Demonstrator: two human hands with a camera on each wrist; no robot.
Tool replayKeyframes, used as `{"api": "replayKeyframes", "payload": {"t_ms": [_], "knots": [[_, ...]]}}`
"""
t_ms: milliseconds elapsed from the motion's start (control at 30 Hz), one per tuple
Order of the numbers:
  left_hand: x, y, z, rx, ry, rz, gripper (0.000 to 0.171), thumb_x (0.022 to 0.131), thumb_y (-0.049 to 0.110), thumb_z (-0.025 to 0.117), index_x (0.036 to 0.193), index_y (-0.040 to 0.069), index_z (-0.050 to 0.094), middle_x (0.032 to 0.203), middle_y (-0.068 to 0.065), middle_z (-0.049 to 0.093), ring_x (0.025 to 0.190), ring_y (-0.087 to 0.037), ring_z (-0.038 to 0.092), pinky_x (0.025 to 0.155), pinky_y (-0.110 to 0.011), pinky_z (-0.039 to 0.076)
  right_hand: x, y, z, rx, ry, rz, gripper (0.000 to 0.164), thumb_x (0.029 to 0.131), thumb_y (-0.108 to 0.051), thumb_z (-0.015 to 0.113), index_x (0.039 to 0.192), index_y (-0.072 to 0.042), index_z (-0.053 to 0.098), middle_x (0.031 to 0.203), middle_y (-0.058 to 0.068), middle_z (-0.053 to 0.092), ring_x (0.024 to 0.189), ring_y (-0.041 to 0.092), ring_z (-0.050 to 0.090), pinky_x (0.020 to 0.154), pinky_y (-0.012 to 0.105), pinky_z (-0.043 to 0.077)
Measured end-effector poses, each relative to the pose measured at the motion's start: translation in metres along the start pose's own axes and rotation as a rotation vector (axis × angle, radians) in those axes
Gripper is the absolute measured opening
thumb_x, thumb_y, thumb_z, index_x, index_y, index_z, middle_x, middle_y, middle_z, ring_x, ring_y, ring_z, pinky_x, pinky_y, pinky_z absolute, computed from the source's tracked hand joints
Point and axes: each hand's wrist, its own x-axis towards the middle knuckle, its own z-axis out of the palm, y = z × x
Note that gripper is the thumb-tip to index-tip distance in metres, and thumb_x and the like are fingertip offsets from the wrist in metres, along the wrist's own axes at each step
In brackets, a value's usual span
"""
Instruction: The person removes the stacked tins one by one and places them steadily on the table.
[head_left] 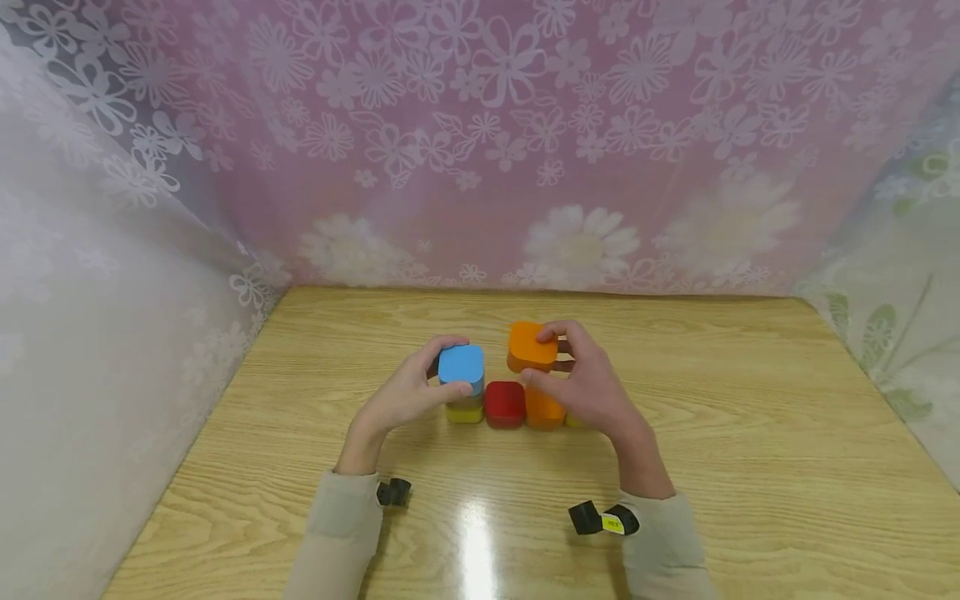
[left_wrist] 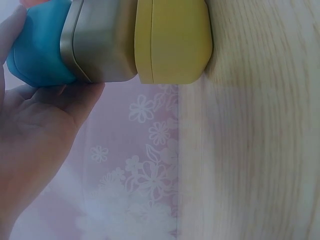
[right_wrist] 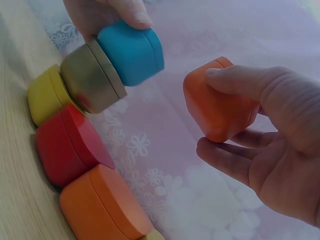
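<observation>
My left hand [head_left: 401, 392] grips a blue rounded-square box [head_left: 461, 364] by its sides, thumb on the near side. In the left wrist view the blue box tops a stack, over a gold box [left_wrist: 105, 42] and a yellow box [left_wrist: 175, 42] on the table. My right hand [head_left: 592, 385] holds an orange box [head_left: 528, 348] between thumb and fingers, raised above the row. Beside the stack's foot stand a red box [head_left: 505, 403] and a second orange box [head_left: 542, 410], the latter partly behind my right thumb. Each box shows a lid seam.
Another yellow box [head_left: 573, 421] ends the row at the right, mostly hidden by my right hand. The boxes stand on a wood-grain table [head_left: 750, 417]. Flowered pink cloth [head_left: 480, 167] hangs along the table's back edge, with pale cloth at both sides.
</observation>
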Motion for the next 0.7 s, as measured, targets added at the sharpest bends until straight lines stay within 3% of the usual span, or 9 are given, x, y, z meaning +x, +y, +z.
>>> {"api": "replayKeyframes", "payload": {"t_ms": [700], "knots": [[-0.001, 0.003, 0.001, -0.006, 0.0, -0.011, 0.065, 0.092, 0.024, 0.074, 0.147, 0.015, 0.041, 0.144, -0.011, 0.047, 0.128, -0.031, 0.05, 0.104, -0.052, 0.042, -0.005, 0.011, -0.026, 0.017, 0.019, 0.06, 0.046, 0.089, -0.01, 0.075, 0.122, -0.002, 0.045, 0.133, 0.016, 0.05, 0.122, 0.037, 0.053, 0.098, 0.053, 0.049]]}}
